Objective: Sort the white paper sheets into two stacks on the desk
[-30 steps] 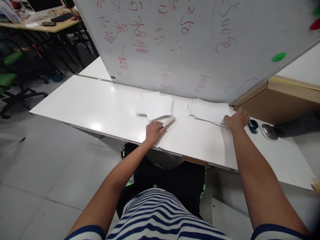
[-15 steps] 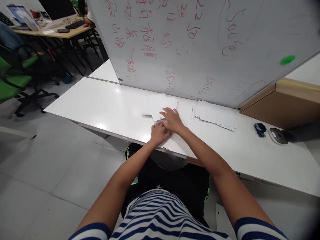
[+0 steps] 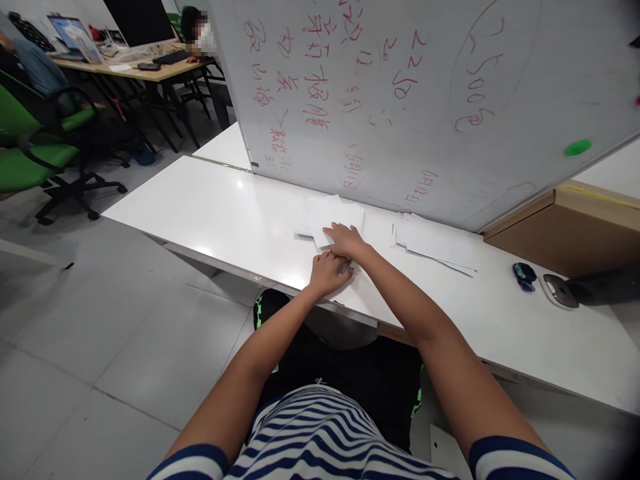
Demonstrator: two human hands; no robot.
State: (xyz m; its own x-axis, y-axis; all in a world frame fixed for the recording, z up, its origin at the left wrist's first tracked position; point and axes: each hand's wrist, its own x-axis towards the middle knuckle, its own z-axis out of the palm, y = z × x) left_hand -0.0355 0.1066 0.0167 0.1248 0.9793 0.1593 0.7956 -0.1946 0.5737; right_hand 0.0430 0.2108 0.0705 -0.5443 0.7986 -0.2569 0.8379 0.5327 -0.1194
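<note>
A small pile of white paper sheets point(image 3: 333, 212) lies on the white table, its sheets fanned at slightly different angles. My right hand point(image 3: 347, 241) rests palm down on the pile's near right corner, fingers stretched out. Just in front, my left hand point(image 3: 330, 273) is curled at the near edge of the paper, touching or almost touching the right hand. A small greyish thing shows at its fingers, too hidden to name. To the right lies a second stack of sheets point(image 3: 433, 243), with some edges sticking out.
A whiteboard point(image 3: 380, 133) with red writing and a green magnet point(image 3: 577, 147) stands along the table's point(image 3: 210, 207) far side. At the right are a cardboard box point(image 3: 565, 230), a small dark device point(image 3: 524, 275) and a grey rounded object point(image 3: 559, 291). A green chair point(image 3: 30, 160) stands at left.
The view has shifted a little, so everything sits slightly lower and to the right. My right hand's fingers lie flatter on the paper. A greyish thing now shows by my left fingers.
</note>
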